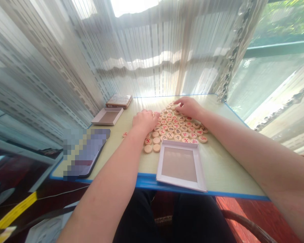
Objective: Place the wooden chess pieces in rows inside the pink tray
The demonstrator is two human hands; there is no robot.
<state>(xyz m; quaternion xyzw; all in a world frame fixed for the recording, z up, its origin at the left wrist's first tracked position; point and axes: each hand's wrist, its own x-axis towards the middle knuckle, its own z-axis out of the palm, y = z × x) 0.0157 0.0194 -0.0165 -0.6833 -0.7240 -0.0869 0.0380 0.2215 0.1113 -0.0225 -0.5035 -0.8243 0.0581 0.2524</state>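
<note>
Round wooden Chinese chess pieces (177,131) with red or black characters lie packed together in a flat layer on the table. A few blank-faced pieces (156,140) sit at the near left of the group. My left hand (145,119) is palm down at the group's left edge, thumb apart and touching the pieces; its other fingertips are hidden. At the far edge, my right hand (188,107) has thumb and index finger around a light Chinese chess piece (174,107). One red-marked piece (125,134) lies alone, left of my left forearm.
A shallow white box lid (202,168) lies at the table's (225,162) blue front edge, touching the nearest pieces. Another shallow box tray (94,120) and a patterned box (119,100) are at the far left. A phone (97,153) lies near the left edge. Curtains hang behind.
</note>
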